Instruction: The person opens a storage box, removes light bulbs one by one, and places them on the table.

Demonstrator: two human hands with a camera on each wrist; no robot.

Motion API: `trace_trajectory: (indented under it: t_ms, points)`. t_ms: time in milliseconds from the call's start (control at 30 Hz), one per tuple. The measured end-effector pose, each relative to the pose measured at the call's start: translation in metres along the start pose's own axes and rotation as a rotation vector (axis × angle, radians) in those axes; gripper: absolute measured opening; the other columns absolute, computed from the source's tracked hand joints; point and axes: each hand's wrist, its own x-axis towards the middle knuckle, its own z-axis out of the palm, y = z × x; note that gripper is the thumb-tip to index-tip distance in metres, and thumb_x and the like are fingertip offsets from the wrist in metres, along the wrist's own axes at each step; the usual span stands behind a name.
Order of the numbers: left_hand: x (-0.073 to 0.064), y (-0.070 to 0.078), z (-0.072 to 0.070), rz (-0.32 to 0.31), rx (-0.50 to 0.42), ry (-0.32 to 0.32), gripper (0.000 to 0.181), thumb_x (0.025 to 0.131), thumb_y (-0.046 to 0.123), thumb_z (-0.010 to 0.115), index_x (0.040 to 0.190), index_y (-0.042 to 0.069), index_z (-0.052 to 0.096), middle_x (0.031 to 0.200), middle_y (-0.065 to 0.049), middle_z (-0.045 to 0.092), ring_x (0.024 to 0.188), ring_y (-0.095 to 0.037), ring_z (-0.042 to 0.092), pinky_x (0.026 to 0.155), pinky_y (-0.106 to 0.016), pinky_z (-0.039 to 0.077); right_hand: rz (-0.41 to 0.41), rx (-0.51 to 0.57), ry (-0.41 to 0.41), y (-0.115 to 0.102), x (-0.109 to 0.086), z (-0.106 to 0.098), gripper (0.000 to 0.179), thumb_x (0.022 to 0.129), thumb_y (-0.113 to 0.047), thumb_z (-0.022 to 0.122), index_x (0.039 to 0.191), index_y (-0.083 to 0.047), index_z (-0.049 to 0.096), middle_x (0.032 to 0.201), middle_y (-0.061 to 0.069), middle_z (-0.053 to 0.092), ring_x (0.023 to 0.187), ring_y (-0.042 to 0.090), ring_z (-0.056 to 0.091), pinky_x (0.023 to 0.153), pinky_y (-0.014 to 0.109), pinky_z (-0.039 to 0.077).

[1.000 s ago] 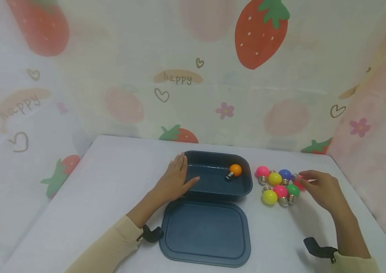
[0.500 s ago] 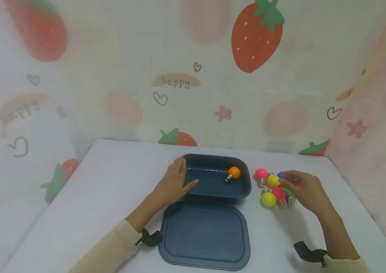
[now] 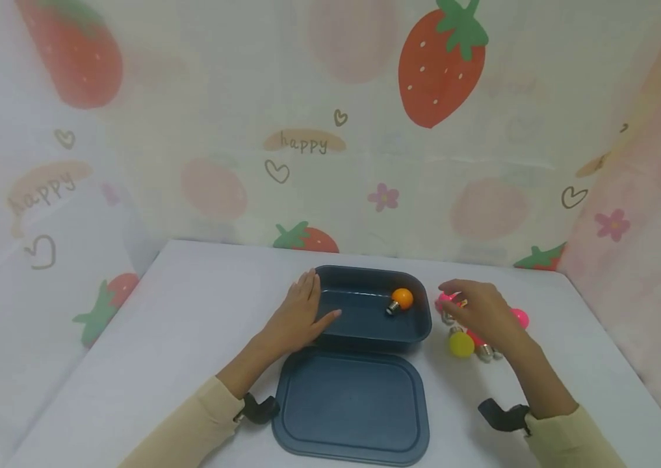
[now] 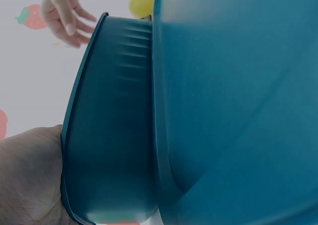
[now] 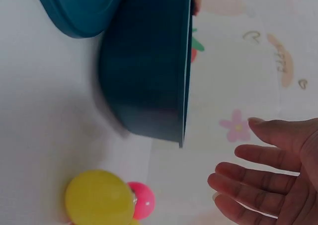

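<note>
My left hand [image 3: 299, 311] rests on the left rim of a dark blue rectangular box [image 3: 365, 339], fingers straight and thumb over the inside. An orange light bulb [image 3: 403, 298] with a metal screw base lies in the box's right part. My right hand [image 3: 485, 312] hovers above a cluster of coloured bulbs right of the box. Nothing is between its spread fingers in the right wrist view, where a yellow bulb [image 5: 97, 199] and a pink bulb [image 5: 143, 200] show below. Under the hand, part of the cluster is hidden; another pink bulb [image 3: 520, 317] shows behind the wrist.
A matching dark blue lid [image 3: 350, 409] lies flat on the white table [image 3: 201, 312], directly in front of the box. A strawberry-patterned cloth [image 3: 318, 195] stands behind the table and along its sides. Black camera mounts [image 3: 502, 416] stick out from the wrists.
My right hand has moved left, from the pink bulb at the cluster's right end to above its left end. That pink bulb stays on the table. The left hand keeps its place.
</note>
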Motion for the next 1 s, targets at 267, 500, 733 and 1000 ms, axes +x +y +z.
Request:
trace_trajectory:
  t_ms: [267,500,733,1000]
  points:
    - [0.001,-0.002,0.003,-0.007,-0.001,-0.012,0.091,0.104,0.059,0.044,0.157,-0.01,0.017,0.166,-0.026,0.011,0.154,-0.038,0.012,0.123,-0.048,0.013,-0.029,-0.068,-0.104,-0.017,0.027,0.007,0.041,0.093,-0.022,0.076,0.128,-0.003,0.067,0.122,0.018,0.07,0.109,0.036,0.064,0.087,0.051,0.057]
    - [0.001,-0.003,0.003,-0.01,-0.005,-0.017,0.092,0.104,0.06,0.042,0.157,-0.01,0.015,0.166,-0.026,0.01,0.155,-0.038,0.011,0.123,-0.048,0.012,-0.129,-0.111,-0.181,-0.022,0.051,0.021,0.036,0.092,-0.014,0.076,0.125,-0.001,0.069,0.115,0.016,0.072,0.104,0.033,0.066,0.093,0.051,0.054]
    - [0.001,-0.004,0.0,-0.014,-0.003,-0.028,0.092,0.104,0.06,0.041,0.157,-0.01,0.014,0.166,-0.026,0.009,0.155,-0.038,0.011,0.123,-0.049,0.013,-0.178,-0.135,-0.252,-0.031,0.069,0.033,0.034,0.09,-0.009,0.077,0.122,0.0,0.07,0.117,0.016,0.072,0.107,0.033,0.065,0.097,0.05,0.052]
    - [0.002,-0.005,0.001,-0.013,0.003,-0.034,0.092,0.104,0.061,0.039,0.157,-0.009,0.014,0.167,-0.025,0.009,0.155,-0.037,0.01,0.124,-0.047,0.012,-0.14,-0.234,-0.287,-0.03,0.079,0.05,0.036,0.089,-0.004,0.077,0.124,-0.002,0.07,0.122,0.016,0.069,0.114,0.035,0.062,0.103,0.053,0.048]
